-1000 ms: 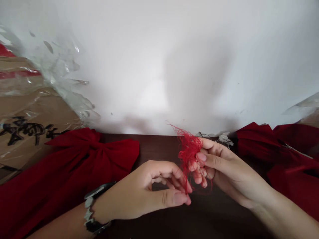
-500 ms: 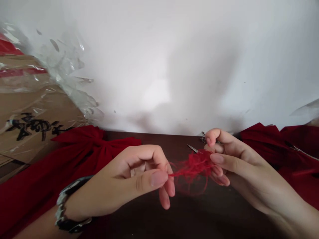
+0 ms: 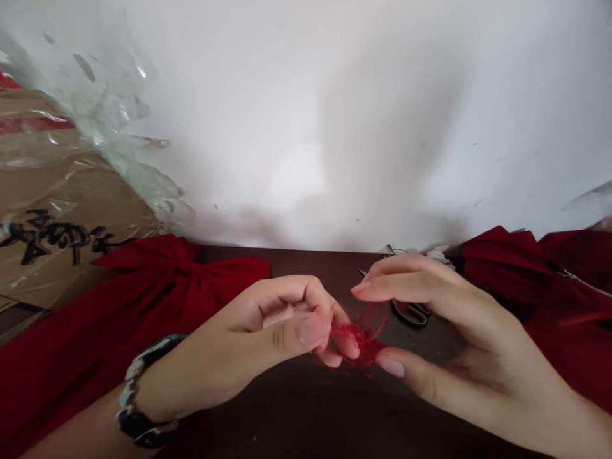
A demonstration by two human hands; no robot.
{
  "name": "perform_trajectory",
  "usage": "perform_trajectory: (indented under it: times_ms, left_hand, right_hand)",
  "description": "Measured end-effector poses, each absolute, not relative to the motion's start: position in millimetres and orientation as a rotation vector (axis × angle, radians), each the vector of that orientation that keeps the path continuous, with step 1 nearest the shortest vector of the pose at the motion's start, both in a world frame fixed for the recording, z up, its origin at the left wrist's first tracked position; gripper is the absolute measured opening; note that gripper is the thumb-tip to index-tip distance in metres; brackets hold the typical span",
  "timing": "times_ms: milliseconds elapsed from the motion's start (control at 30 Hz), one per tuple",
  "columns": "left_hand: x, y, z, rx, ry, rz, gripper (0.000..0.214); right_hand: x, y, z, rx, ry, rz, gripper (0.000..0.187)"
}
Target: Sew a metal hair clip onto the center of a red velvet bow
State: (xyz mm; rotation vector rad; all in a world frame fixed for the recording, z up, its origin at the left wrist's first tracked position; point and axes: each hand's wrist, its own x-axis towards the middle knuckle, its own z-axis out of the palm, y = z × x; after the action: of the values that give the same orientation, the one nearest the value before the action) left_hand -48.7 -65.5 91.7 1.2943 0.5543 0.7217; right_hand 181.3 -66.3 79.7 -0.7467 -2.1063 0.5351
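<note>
Gently tease red thread tangle (image 3: pixel 367 343): your left hand (image 3: pixel 258 344) pinches it, right hand (image 3: pixel 478 328) spread, ungripping, just right of it; avoid scissors (image 3: pixel 417 324) beyond it.

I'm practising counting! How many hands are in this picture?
2: the left hand, left of centre, pinching tangled red threads; and the right hand, on the right, thumb and fingers spread apart beside the threads. No other hand shows.

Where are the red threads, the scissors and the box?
Threads (image 3: pixel 366 348): head view, on the middle of the loose tangle.
Scissors (image 3: pixel 415 324): head view, on the lower rim of a dark handle loop.
Box (image 3: pixel 36 185): head view, on the brown side above the black writing.
</note>
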Motion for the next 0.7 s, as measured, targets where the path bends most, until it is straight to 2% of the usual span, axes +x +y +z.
perform_trajectory:
  times_ms: [133, 333, 433, 700]
  left_hand:
    - [-47.3, -64.1, 89.1, 1.284, 0.567, 0.700, 0.023]
    - [-49.6, -61.5, 90.2, 1.159, 0.582, 0.734, 0.027]
    - [-53.0, -60.8, 94.9, 1.115, 0.602, 0.821, 0.028]
    - [-64.4, -63.6, 108.9, 1.089, 0.544, 0.982, 0.028]
  right_hand:
    - [180.5, -61.8, 80.4, -0.691, -2.071, 0.819, 0.005]
    - [189.0, -50.1, 78.4, -0.714, -1.535, 1.311, 0.013]
    - [193.3, -46.0, 79.3, -0.686, -1.400, 1.453, 0.016]
    - [205.3, -43.1, 89.0, -0.735, -1.373, 1.354, 0.013]
